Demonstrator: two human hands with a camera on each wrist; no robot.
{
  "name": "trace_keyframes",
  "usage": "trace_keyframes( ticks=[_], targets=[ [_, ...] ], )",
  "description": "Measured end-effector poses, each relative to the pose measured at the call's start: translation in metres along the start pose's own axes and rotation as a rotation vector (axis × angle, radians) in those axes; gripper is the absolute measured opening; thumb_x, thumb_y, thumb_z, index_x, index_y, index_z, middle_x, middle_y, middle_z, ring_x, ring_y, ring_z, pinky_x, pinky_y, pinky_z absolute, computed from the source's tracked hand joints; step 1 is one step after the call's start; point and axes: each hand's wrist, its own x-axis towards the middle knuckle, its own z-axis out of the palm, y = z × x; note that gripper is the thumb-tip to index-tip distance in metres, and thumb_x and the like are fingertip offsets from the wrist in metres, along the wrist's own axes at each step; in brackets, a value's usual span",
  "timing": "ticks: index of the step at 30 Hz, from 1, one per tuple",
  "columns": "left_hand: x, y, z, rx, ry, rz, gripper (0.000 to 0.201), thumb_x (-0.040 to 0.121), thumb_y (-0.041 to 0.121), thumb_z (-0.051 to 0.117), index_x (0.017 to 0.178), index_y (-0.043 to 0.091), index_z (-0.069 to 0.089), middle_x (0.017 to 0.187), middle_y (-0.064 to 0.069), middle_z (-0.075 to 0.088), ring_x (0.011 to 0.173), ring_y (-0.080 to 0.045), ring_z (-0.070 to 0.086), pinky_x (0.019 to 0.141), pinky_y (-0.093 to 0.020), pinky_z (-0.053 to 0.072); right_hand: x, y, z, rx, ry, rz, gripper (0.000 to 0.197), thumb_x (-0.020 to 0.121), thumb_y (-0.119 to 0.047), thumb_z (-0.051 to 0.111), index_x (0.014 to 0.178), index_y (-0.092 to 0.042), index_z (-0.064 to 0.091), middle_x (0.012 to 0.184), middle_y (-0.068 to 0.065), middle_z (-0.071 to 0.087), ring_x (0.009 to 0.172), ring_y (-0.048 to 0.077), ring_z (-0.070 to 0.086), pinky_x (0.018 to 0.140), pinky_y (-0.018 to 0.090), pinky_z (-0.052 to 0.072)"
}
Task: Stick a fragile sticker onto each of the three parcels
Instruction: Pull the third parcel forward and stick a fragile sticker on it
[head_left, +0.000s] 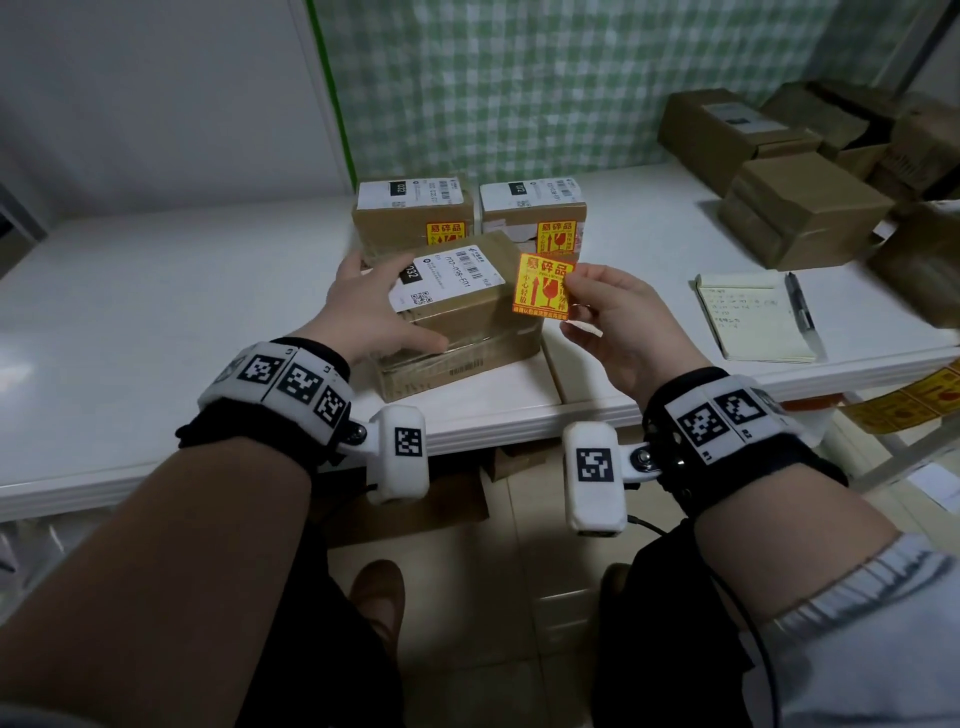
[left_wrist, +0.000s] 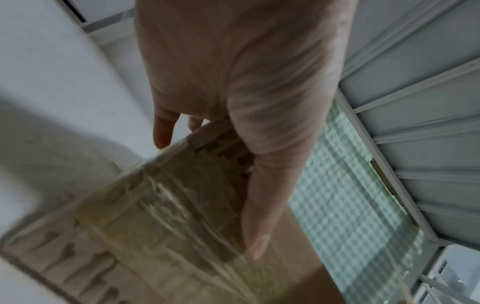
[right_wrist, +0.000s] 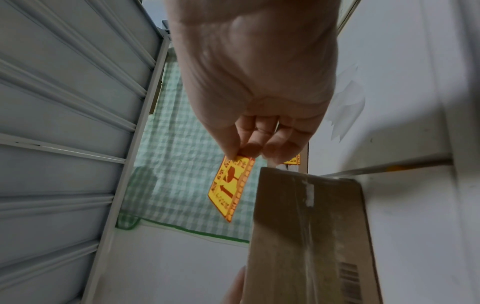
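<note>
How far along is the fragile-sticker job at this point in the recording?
Done: applied stickers show on the back-left parcel and back-right parcel. In hand: the right hand pinches a third sticker while the left hand holds the front parcel. Left: pressing it onto that parcel.

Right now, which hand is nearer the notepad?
Right. The right hand, pinching the fragile sticker, hovers left of the notepad; the left hand holds the front parcel, farther left.

held sticker: 易碎品, 小心轻放; near parcel label: 032; left rear sticker, right rear sticker: 易碎品
</note>
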Motion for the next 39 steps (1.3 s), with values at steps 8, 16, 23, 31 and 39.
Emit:
trace_keyframes(
  ticks=[8,16,23,31,39],
  targets=[
    [0.006,0.006,-0.014,0.101,-0.026,-0.039,0.095,0.049,0.043,0.086,0.134,0.037,0.045,0.13,-0.007,0.032,0.126,-0.027,0.034,0.109,-0.04,0.033,0.007,0.002,0.007,0.002,-0.032,-0.081,0.019,0.094,-0.006,0.047,0.08,-0.012,0.057,0.076,-0.001,0.065,0.051,-0.004,0.057,0.061,0.015,0.039],
    [0.002,0.01,-0.034,-0.226,-0.158,-0.08,0.057,0.07,0.031,0.078,0.123,0.028,0.058,0.102,0.007,0.062,0.104,-0.017,0.057,0.099,-0.043,0.045,0.006,-0.011,0.009,0.06,-0.085,-0.114,0.018,0.095,-0.011,0.048,0.079,-0.015,0.056,0.06,-0.011,0.065,0.063,0.003,0.061,0.073,0.025,0.047],
    [0.002,0.015,-0.024,-0.273,0.144,0.03,0.025,0.083,0.025,0.066,0.108,0.023,0.065,0.11,-0.001,0.064,0.094,-0.018,0.061,0.075,-0.034,0.052,0.013,-0.017,0.013,0.14,-0.037,-0.105,0.006,0.093,-0.011,0.051,0.097,-0.013,0.055,0.067,-0.007,0.068,0.06,0.004,0.061,0.079,0.03,0.048],
    [0.007,0.023,-0.004,0.234,0.18,0.189,0.061,0.072,0.058,0.064,0.125,0.032,0.05,0.124,-0.011,0.046,0.12,-0.031,0.038,0.1,-0.036,0.022,0.017,-0.013,0.001,0.179,-0.046,-0.027,0.012,0.094,-0.011,0.049,0.09,-0.013,0.06,0.073,-0.001,0.069,0.071,0.012,0.064,0.09,0.04,0.052],
    [0.004,0.026,-0.004,0.228,0.196,0.175,0.061,0.073,0.058,0.065,0.127,0.032,0.049,0.125,-0.011,0.044,0.12,-0.033,0.035,0.1,-0.036,0.024,0.008,-0.008,0.007,-0.14,-0.057,-0.183,0.02,0.087,-0.004,0.059,0.07,-0.014,0.057,0.073,0.001,0.064,0.059,0.004,0.063,0.061,0.019,0.051]
  ],
)
